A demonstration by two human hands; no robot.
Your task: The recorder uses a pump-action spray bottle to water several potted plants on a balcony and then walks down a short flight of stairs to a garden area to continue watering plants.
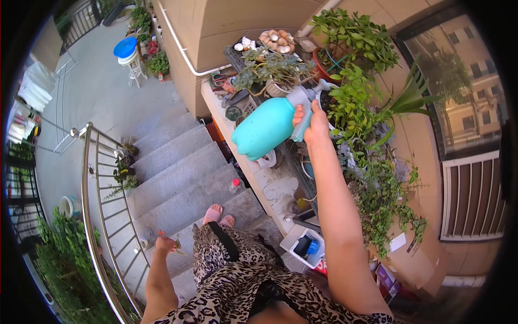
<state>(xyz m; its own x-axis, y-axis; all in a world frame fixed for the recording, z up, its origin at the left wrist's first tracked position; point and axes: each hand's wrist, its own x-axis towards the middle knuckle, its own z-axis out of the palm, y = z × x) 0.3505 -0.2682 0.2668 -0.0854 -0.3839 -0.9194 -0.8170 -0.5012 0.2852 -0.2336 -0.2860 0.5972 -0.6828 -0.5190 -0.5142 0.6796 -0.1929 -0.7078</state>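
Note:
My right hand (313, 123) is closed around the grey handle of a turquoise plastic watering bottle (265, 127). The bottle lies tilted above the ledge, its grey spout pointing towards the potted plants. Leafy green stems (352, 105) grow in a pot beside the spout, and a succulent in a white pot (279, 89) stands just behind it. My left hand (166, 244) hangs low over the steps near the railing, with what looks like a withered leaf (179, 246) at its fingers.
Concrete steps (178, 166) run down beside a metal railing (87, 194). A small bottle with a red cap (235, 185) stands on a step. On the ledge are eggshells (278, 40) and a jade plant (360, 38). A white bin (303, 245) and a cardboard box (421, 259) are near me.

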